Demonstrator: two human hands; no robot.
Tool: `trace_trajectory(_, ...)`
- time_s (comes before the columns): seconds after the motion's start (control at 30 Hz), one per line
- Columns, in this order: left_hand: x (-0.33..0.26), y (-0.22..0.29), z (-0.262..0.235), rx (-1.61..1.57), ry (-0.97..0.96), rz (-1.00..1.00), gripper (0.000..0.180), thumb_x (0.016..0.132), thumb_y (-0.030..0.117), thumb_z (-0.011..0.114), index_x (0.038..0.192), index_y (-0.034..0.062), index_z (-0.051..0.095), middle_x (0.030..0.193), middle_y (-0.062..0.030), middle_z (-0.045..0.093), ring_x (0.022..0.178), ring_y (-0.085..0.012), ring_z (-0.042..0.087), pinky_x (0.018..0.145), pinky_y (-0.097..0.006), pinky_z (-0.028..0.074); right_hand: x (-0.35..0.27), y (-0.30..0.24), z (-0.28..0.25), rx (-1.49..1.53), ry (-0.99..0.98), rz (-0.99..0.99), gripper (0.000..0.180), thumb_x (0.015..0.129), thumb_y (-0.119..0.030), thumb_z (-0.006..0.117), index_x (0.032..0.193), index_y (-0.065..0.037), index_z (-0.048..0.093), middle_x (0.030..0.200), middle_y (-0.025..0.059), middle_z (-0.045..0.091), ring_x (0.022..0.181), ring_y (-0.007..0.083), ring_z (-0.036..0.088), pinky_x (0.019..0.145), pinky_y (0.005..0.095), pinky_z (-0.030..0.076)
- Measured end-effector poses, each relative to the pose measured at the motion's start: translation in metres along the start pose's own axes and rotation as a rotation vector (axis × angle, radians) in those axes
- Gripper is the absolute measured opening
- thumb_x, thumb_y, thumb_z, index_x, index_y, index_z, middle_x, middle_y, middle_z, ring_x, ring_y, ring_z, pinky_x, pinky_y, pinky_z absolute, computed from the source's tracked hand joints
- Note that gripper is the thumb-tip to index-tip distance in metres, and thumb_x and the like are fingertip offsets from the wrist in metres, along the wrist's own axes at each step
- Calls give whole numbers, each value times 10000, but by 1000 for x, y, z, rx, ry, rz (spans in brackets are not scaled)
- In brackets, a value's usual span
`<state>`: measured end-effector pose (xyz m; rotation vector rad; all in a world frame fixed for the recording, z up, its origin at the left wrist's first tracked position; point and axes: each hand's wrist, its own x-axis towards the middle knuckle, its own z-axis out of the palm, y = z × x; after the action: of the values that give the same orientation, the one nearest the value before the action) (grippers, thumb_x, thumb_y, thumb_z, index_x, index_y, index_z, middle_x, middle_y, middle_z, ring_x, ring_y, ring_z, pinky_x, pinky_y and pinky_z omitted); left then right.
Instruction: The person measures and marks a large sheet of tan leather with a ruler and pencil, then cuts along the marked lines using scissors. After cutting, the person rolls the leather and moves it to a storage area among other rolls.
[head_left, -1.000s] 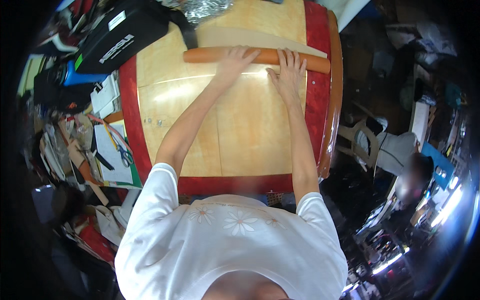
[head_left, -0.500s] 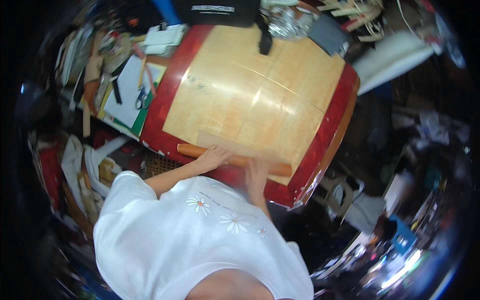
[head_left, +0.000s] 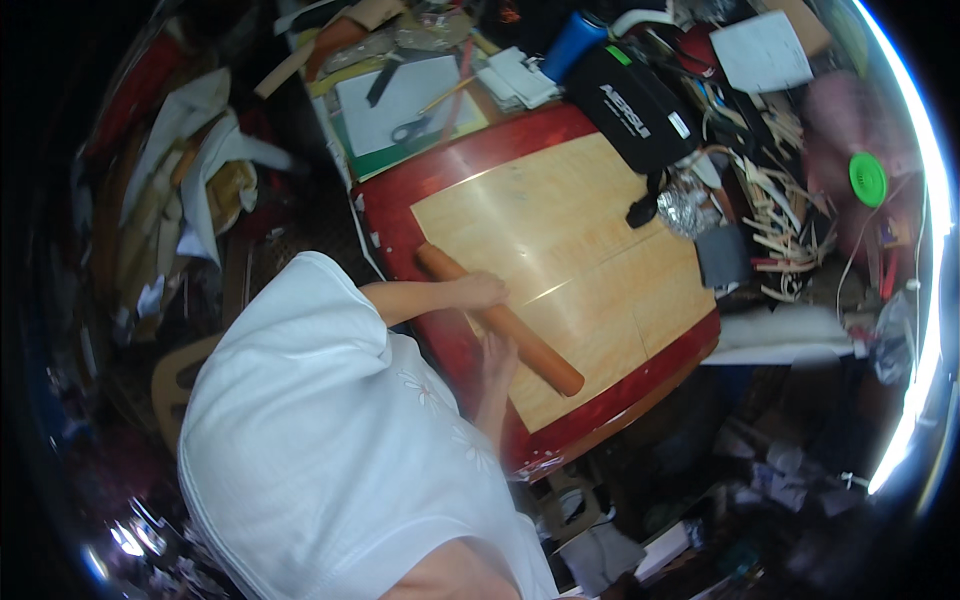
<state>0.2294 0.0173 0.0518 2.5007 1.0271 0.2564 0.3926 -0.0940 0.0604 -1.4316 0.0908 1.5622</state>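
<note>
A long orange-brown roll, seemingly of leather (head_left: pixel 545 357), lies slantwise on the pale wooden panel (head_left: pixel 610 270) of a red-edged table. My left hand (head_left: pixel 482 290) lies over the middle of the roll with its fingers curled round it. On the near side, just below it, my right hand (head_left: pixel 498 355) grips the roll; its fingertips are partly hidden and a little blurred.
Blue-handled scissors (head_left: pixel 408 132) rest on papers beyond the table's left end. At the far edge are a black case (head_left: pixel 632 115), a blue bottle (head_left: pixel 575 45), crumpled clear plastic (head_left: pixel 682 208) and a dark grey pad (head_left: pixel 722 255). Leather strips (head_left: pixel 785 235) are heaped farther right.
The view has turned, so the table looks rotated. The flat tan sheet seen beyond the roll before no longer shows. My hands have come closer together on the roll.
</note>
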Motion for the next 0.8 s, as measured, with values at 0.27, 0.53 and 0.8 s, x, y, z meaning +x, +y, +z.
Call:
trace_trajectory(0.27,-65,56,0,-429,250,-524,375,955,386,485,878,33,586,874,-145,583,896,-327,583,803,-430,469,-6,-32,30,-258,-306,153,477,936,-300,577,1323,-68,422,1293,120,476,1170,289,506,957,459,472)
trace_trajectory(0.53,-143,46,-113,-1046,424,-771,685,884,563,561,1267,1,483,1353,-231,470,1251,-316,475,998,-406,400,-89,-60,161,-656,-706,-274,551,952,-283,565,1401,-69,328,1294,105,460,1157,239,494,923,436,460)
trace_trajectory(0.8,-238,56,-166,-825,451,-627,768,850,426,676,1425,33,354,1347,-192,498,1235,-277,498,1026,-377,399,-133,-30,247,-701,-721,-533,495,915,-244,617,1316,-22,430,1161,92,525,1066,184,521,895,341,450)
